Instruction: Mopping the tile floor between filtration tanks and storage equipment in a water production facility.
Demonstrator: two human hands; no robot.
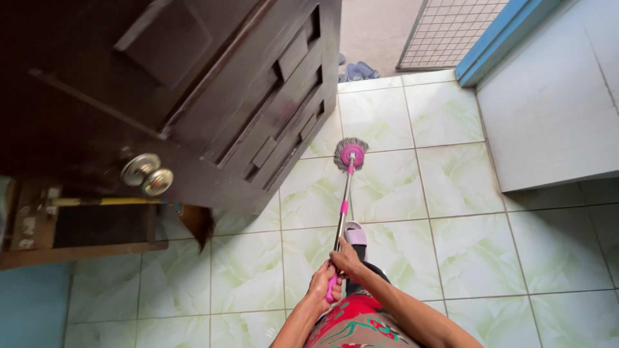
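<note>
Both of my hands grip the metal pole of a spin mop (343, 206). My left hand (322, 285) wraps the pink grip at the pole's lower end. My right hand (347, 259) holds the pole just above it. The pole runs away from me to the round pink mop head (351, 154) with grey strands, which rests on the pale green marbled floor tiles (445, 193) close to the bottom corner of the dark wooden door (213, 96). My foot in a light slipper (354, 233) stands under the pole.
The door has two round metal knobs (148, 173) and stands open at the left. A white wall (548, 103) with a blue frame edge is at right. A wire grille (451, 29) and blue sandals (360, 71) lie beyond the threshold.
</note>
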